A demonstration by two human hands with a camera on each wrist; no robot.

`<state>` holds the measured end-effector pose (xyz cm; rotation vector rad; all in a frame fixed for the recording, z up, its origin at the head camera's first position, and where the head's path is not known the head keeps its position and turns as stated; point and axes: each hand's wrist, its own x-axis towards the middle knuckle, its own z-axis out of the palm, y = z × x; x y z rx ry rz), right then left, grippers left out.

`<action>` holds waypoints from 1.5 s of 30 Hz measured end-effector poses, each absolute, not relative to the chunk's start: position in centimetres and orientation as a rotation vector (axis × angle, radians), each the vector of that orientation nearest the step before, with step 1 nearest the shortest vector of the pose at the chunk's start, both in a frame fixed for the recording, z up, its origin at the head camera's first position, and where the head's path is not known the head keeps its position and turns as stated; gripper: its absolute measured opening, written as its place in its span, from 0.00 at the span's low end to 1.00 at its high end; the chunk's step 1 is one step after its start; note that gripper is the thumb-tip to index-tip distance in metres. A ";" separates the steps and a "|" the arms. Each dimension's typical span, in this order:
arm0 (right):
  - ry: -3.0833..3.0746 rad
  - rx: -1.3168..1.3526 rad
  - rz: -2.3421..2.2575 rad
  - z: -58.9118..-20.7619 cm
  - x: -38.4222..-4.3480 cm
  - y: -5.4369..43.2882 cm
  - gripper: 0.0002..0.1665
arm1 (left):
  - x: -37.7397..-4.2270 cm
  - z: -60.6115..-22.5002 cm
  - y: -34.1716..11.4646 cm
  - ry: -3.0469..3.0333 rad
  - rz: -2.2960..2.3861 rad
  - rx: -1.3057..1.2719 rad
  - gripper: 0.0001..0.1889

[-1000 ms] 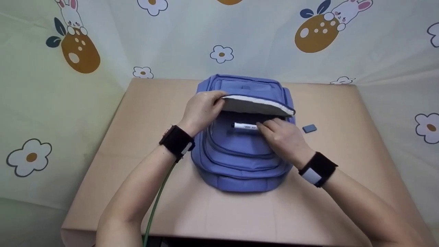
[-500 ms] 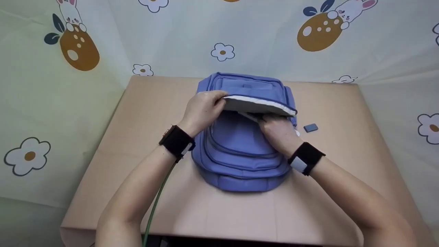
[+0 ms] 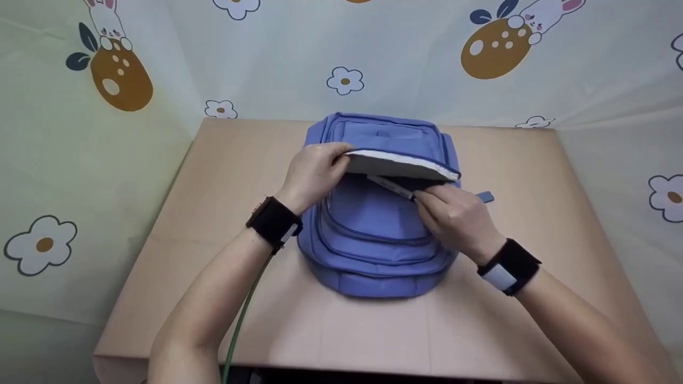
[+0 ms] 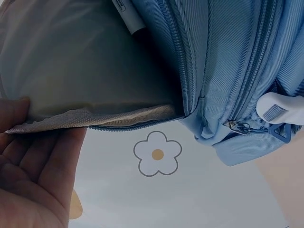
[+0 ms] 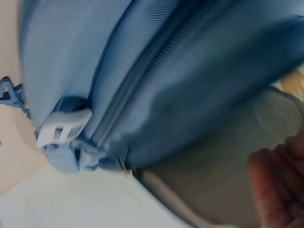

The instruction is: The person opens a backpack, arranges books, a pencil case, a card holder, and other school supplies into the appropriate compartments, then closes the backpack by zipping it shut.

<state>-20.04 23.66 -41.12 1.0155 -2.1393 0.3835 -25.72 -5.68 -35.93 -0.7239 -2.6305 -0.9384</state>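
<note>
A blue backpack [image 3: 373,266] lies on the table, its front pocket unzipped. My left hand [image 3: 317,176] pinches the edge of the pocket flap [image 4: 90,66] and lifts it, showing the pale lining. At the pocket mouth is a white marker pen [image 3: 389,186], slanting in under the flap. My right hand [image 3: 453,216] pinches its near end with curled fingers at the pocket's right side. In the left wrist view the marker's black end points into the pocket. Only the curled fingers [image 5: 268,185] show at the right wrist view's lower right, blurred; the marker is out of sight there.
A small blue block like an eraser [image 3: 485,197] lies right of the backpack, partly hidden behind my right hand. White strap buckles [image 4: 280,109] hang at the bag's side. A green cable [image 3: 243,320] runs down from my left wristband.
My right hand went into the pocket with the marker, then drew back right and nearer. The marker turned from level to slanted under the flap. My left hand stayed on the flap.
</note>
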 end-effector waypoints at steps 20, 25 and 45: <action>-2.974 0.479 0.459 -46.1 -25.7 37.4 0.17 | -25.5 -36.4 -5.8 -2.631 -0.960 -0.715 0.13; -3.084 0.468 0.449 -46.7 -26.3 37.6 0.23 | -25.5 -36.3 -5.8 -2.639 -0.965 -0.722 0.14; -2.939 0.574 0.390 -48.5 -26.1 38.1 0.07 | -25.6 -36.3 -5.7 -2.655 -0.959 -0.720 0.13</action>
